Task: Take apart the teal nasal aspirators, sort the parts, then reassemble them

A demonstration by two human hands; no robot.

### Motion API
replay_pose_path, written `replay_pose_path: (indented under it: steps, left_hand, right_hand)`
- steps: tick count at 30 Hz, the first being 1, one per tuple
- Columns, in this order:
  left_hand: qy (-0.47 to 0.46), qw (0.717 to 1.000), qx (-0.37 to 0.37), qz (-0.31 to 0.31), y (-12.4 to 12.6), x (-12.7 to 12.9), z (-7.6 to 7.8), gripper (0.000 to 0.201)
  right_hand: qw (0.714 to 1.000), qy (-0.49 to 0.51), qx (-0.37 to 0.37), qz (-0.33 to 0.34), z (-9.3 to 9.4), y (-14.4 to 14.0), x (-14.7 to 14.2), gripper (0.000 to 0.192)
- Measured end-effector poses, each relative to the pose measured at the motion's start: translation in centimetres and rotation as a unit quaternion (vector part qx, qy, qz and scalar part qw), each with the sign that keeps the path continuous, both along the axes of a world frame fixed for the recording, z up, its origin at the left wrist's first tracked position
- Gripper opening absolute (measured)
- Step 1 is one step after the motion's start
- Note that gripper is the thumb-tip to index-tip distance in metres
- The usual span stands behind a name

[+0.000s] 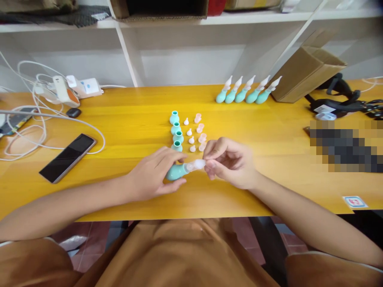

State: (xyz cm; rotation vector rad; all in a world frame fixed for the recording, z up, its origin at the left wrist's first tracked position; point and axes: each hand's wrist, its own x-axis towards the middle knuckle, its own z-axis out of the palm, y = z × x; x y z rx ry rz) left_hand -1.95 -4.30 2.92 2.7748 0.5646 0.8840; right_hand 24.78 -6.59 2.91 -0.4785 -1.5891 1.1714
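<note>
The left hand [152,175] clamps a teal bulb [177,171] near the table's [269,131] 6 o'clock edge; the right hand [229,163] pinches its clear tip [197,164], apparently seating it. Next calls for a firm push.

teal bulb [176,172] w/ clear frosted tip [197,164]. 4 more teal bulbs [176,132] in a row, small white plugs [189,132] and pale pink translucent caps [200,128] beside. 5 assembled teal-and-white ones [247,92] at back. table [125,119] bright yellow wood grain. phone [68,157] black, cables [26,119] white, box [305,71] brown cardboard, clothing [179,255] rust-orange.
</note>
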Motion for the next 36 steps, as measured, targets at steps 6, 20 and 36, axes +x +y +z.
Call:
replay_pose_path:
  steps: [6,20,36]
  left_hand:
    - [-0.005,1.0,0.016,0.002,-0.2,-0.1,0.1,0.032]
    - [0.006,0.932,-0.363,0.019,-0.5,0.2,1.5,0.019]
    - [-0.185,0.922,-0.337,0.055,-1.2,0.8,0.8,0.037]
  right_hand:
    - [0.993,-0.092,0.047,-0.05,-1.7,0.9,-0.1,0.036]
    - [0.985,-0.042,-0.162,0.051,-2.5,-0.4,-2.4,0.062]
    - [0.991,-0.104,-0.083,-0.02,-2.3,-1.0,-3.1,0.057]
